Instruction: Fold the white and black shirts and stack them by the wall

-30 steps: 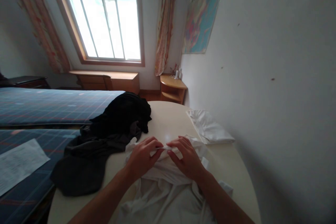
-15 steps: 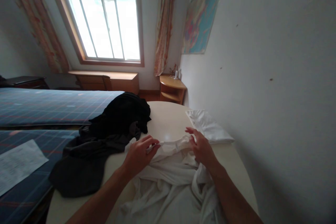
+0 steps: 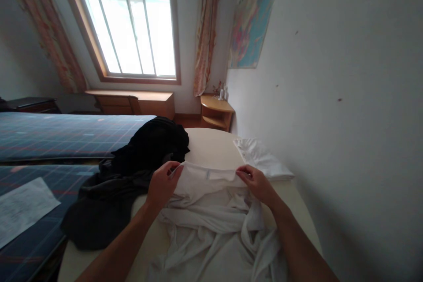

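Observation:
A white shirt lies crumpled over the near part of the round table. Its far edge, which looks like a collar or neckband with a small label, is stretched straight between my two hands. My left hand pinches the left end of that edge between thumb and fingers. At the right end, my right hand grips the same edge in a similar pinch. The lower part of the shirt spreads in loose folds toward me, between my forearms.
Black and dark grey clothes are heaped on the table's left side. A folded white garment lies at the right by the wall. Beyond the table's left edge is a plaid bed with a paper sheet on the nearer section.
My left hand has moved left and slightly up, pulling the shirt's edge taut. My right hand, whose fingers were spread, has closed on the right end of the edge.

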Motion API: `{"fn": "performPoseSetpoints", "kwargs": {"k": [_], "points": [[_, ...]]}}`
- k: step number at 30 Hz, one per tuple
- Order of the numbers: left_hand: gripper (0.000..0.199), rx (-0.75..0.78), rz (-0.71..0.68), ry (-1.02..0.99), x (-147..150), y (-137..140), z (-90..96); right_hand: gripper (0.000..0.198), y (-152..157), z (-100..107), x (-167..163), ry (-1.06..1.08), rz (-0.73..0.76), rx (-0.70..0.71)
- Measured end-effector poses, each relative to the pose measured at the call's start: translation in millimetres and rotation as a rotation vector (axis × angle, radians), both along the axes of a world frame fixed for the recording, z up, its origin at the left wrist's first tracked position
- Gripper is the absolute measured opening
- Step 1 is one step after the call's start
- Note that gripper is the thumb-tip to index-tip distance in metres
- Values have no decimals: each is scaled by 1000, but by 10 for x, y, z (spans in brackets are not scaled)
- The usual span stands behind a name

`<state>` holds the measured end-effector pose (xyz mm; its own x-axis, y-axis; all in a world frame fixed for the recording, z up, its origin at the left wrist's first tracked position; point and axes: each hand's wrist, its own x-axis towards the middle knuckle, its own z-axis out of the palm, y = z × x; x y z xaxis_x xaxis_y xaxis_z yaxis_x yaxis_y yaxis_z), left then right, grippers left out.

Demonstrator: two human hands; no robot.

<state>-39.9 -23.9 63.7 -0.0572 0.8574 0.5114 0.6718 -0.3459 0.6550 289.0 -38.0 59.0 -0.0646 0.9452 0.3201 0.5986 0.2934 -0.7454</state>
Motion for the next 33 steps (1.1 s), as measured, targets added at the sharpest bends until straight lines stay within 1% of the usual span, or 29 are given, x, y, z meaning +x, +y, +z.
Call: {"fn": "performPoseSetpoints", "kwargs": {"k": [2,4,5,8,10,11,13,16,18,21,23,24,26,27,28,29,30,32,33], "points": [[32,-28,34,-30,-38,35,-8,36,5,11,-13,56,-90,73],[29,-9,43,-43,-49,42,-13,36,2,26,-15,64,-154,118],[27,7,43,-41,-46,38,-14,36,-1,33,-10,49,-164,131],[19,25,7,-4,-25,20,-28,33,-5,38,29,-66,-147,189],[9,0,-60,36,-20,22,-55,30,3,21,69,-185,-145,211],[6,-17,-100,53,-23,30,-75,28,8,8,90,-250,-152,199],[8,-42,-165,78,-39,54,-123,21,14,-14,128,-362,-172,130],[10,-13,-196,135,-75,89,-172,21,3,-11,164,-442,-233,55],[14,53,-185,209,-92,105,-154,25,-9,26,173,-417,-295,29],[16,178,-150,300,-86,166,-12,27,13,124,170,-226,-350,-69],[19,215,-118,305,-54,273,149,27,87,205,155,-58,-325,-101],[22,213,-99,288,-28,349,238,27,144,248,143,7,-305,-84],[29,170,-69,220,42,531,401,26,286,325,110,64,-270,18],[30,158,-47,186,87,622,462,26,362,356,91,62,-249,85],[32,144,-54,164,138,700,501,25,434,377,72,47,-217,146],[36,123,-78,161,194,757,513,27,496,387,56,20,-178,195],[43,100,-110,186,256,786,496,32,543,384,43,-17,-137,224],[58,82,-138,220,388,748,376,47,586,335,32,-110,-82,209],[59,81,-166,261,455,683,279,52,581,289,33,-167,-74,172]]}}
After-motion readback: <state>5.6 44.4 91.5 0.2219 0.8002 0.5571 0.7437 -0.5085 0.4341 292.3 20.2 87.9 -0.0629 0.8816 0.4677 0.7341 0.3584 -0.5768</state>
